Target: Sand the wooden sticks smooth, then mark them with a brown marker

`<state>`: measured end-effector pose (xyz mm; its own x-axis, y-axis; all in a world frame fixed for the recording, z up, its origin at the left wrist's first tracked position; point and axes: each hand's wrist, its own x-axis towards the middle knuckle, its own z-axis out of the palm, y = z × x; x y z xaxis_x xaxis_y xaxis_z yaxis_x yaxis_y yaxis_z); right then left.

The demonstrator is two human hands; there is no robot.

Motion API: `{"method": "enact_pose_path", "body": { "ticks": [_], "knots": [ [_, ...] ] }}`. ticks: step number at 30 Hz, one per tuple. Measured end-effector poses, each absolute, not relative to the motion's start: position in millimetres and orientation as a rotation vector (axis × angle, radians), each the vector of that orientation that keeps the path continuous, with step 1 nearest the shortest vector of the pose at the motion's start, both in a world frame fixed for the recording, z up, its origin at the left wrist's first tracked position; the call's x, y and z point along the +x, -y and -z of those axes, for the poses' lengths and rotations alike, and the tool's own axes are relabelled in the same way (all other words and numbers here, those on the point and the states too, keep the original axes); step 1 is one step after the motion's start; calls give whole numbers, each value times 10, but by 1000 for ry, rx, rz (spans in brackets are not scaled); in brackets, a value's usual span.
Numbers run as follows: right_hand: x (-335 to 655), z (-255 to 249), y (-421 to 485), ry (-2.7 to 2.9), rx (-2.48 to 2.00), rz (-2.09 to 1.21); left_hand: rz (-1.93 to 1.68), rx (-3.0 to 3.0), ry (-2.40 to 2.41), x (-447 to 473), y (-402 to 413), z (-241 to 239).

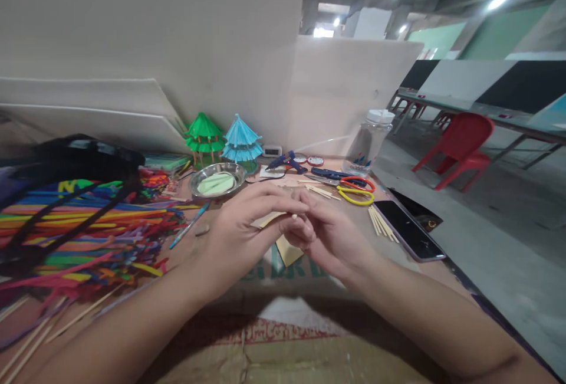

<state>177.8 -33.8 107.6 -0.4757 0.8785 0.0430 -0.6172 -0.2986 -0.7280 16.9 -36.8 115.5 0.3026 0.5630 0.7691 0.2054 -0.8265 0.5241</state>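
Note:
My left hand (252, 222) and my right hand (333, 230) meet at the fingertips above the middle of the table. Between the left thumb and forefinger shows a small pale tip, like the end of a wooden stick (294, 216); fingers hide the remainder. The right fingers are curled against the left ones, and what they pinch is hidden. Partly covered beneath both hands lies a yellowish sheet of paper (289, 253). Beyond them are several loose wooden sticks (322, 193), with more sticks (382, 223) to the right.
Green (203, 136) and blue paper pagodas (241, 139) stand behind a metal dish (194, 188). Toward the right are a glue gun (283, 160), scissors (356, 190), a bottle (367, 142) and a phone (409, 230). Colourful strips (88, 236) cover the left, near a pen (189, 226).

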Motion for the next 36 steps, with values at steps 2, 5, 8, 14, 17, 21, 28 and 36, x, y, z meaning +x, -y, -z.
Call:
{"method": "enact_pose_path", "body": {
  "ticks": [2,5,8,14,17,21,28,36],
  "knots": [
    [1765,-1049,361,857,-450,-1892,-1606,2214,-663,165,362,-1152],
    [1774,-993,361,822,-479,-1838,-1677,2137,-672,144,378,-1169],
    [1794,-914,311,911,-487,-1797,-1663,2061,-741,110,399,-1185],
    [1781,-770,269,1234,-485,-1780,-1666,1969,-807,88,355,-1165],
    [1758,-735,324,1266,-391,-1897,-1656,1965,-801,89,338,-1161],
    [1741,-726,399,1313,-268,-1998,-1620,1902,-838,94,353,-1172],
    [1727,-719,427,1359,-250,-2028,-1550,1765,-864,124,363,-1179],
    [1733,-712,404,1350,-267,-1991,-1503,1684,-930,123,378,-1178]
  ]
}}
